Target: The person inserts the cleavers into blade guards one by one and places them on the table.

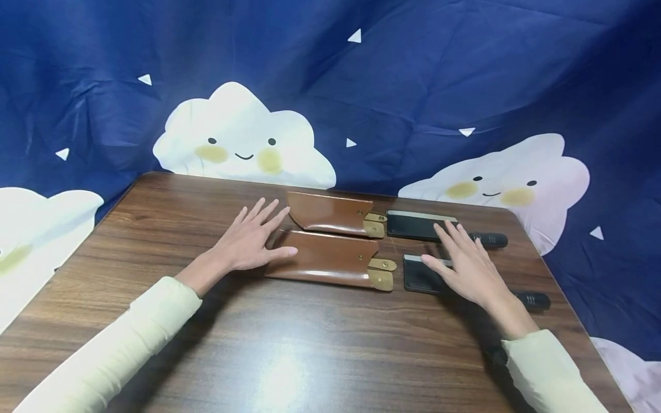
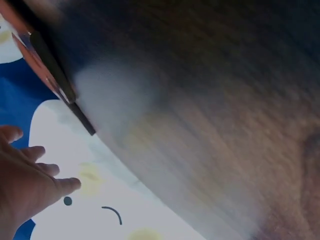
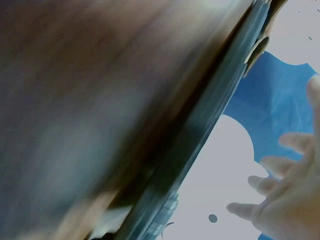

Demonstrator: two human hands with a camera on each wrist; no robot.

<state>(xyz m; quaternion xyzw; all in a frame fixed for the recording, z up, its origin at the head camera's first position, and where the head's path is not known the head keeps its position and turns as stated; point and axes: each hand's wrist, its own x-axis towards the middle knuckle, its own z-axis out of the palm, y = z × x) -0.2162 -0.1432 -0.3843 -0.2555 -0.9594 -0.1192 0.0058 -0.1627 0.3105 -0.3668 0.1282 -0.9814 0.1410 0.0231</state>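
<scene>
Two glossy brown leather sheaths lie one behind the other at the middle of the table: the far sheath [image 1: 327,213] and the near sheath [image 1: 320,258], each with tan snap straps at its right end. To their right are two cleavers with black blades, pale edges and black handles, the far cleaver [image 1: 415,226] and the near cleaver [image 1: 420,278]. My left hand [image 1: 248,238] hovers with spread fingers at the sheaths' left end, its thumb across the near one. Over the cleavers, my right hand [image 1: 470,267] spreads its fingers, partly hiding both. Neither hand holds anything.
The brown wooden table [image 1: 289,338] reaches back to a blue curtain [image 1: 392,86] printed with smiling white clouds. A bright light reflection lies on the tabletop near the front. Both wrist views are partly blurred.
</scene>
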